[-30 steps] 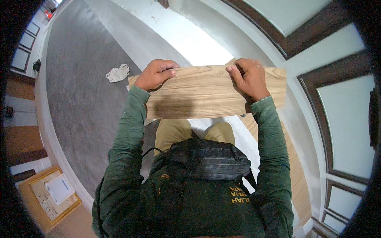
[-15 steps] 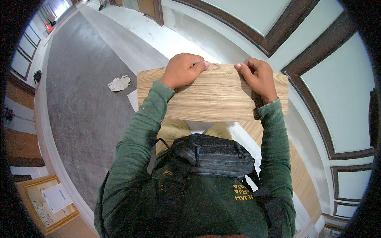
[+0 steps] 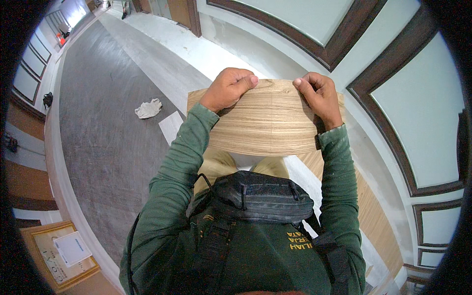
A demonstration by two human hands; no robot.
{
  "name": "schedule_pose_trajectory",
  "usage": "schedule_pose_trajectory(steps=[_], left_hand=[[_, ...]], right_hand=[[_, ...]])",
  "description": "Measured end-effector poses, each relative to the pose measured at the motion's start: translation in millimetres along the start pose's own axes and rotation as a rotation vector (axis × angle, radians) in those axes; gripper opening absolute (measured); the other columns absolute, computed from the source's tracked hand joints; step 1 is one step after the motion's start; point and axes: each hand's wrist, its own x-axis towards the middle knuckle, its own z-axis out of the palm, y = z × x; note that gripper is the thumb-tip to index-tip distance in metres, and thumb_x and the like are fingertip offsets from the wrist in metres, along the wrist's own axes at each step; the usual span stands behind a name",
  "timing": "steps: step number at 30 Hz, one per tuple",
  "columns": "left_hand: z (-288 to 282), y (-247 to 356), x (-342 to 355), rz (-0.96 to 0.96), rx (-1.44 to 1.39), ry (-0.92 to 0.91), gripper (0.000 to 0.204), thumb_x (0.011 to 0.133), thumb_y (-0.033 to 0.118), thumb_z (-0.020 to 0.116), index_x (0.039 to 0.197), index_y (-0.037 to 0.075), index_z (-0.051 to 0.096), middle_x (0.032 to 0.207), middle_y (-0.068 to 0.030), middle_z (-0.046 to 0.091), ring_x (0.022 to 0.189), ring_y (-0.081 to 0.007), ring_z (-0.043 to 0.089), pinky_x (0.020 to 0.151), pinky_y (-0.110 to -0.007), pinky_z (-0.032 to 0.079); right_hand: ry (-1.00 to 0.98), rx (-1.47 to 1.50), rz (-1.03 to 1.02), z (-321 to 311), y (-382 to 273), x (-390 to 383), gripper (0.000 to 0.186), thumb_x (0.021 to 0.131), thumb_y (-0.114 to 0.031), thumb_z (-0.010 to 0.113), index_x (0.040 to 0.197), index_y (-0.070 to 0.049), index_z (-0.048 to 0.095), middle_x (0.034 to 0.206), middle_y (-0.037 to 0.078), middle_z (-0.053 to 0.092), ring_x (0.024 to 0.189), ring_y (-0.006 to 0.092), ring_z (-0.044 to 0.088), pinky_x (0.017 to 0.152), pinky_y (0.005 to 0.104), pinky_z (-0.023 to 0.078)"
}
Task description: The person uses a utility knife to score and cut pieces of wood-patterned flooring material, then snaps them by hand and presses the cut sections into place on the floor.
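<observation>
**Push the same on both sides**

The wood-look board (image 3: pixel 268 118) is up in the air, just past the person's knees (image 3: pixel 273 166). The left hand (image 3: pixel 228 89) and the right hand (image 3: pixel 320 96) both hold it by the top edge, closed on it, with a thumb on the side we see. It looks bowed (some of that curve may just be the round lens), and a faint line crosses it between the hands.

To bend it well, I think both hands should push the same amount, slowly, with no jerk, so no corner chips. Having one thumb on each side of the line seems a good spot.

Some bits are hard to see. Most of the fingers are behind the board, so I can't tell how they press. Its back is hidden, so I can't say if the line is a cut or a crease. The right hand covers some of the right end. A pale flat piece (image 3: pixel 172 127) is partly tucked from sight behind the left sleeve (image 3: pixel 179 157). The white cloth (image 3: pixel 148 108) is too crumpled to make out its shape.
</observation>
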Motion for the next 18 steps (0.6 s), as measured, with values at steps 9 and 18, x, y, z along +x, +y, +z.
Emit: schedule_pose_trajectory(steps=[9, 18], left_hand=[[0.0, -0.5, 2.6, 0.010, -0.107, -0.018, 0.036, 0.099, 0.024, 0.056, 0.071, 0.001, 0.056, 0.062, 0.0029, 0.045, 0.062, -0.0088, 0.039, 0.057, -0.028, 0.036], [3.8, 4.8, 4.2, 0.027, -0.125, -0.039, 0.037, 0.100, 0.025, 0.055, 0.070, 0.002, 0.054, 0.062, 0.0030, 0.043, 0.062, -0.0091, 0.037, 0.057, -0.028, 0.035]], right_hand=[[0.013, 0.055, -0.071, 1.4, 6.3, 1.7, 0.037, 0.086, -0.029, 0.072, 0.066, 0.000, 0.062, 0.056, 0.000, 0.054, 0.057, 0.0091, 0.047, 0.052, 0.0290, 0.037], [0.046, 0.143, -0.033, 3.1, 5.8, -6.7, 0.034, 0.088, -0.024, 0.071, 0.066, 0.001, 0.060, 0.057, -0.001, 0.053, 0.056, 0.0077, 0.046, 0.051, 0.0280, 0.036]])
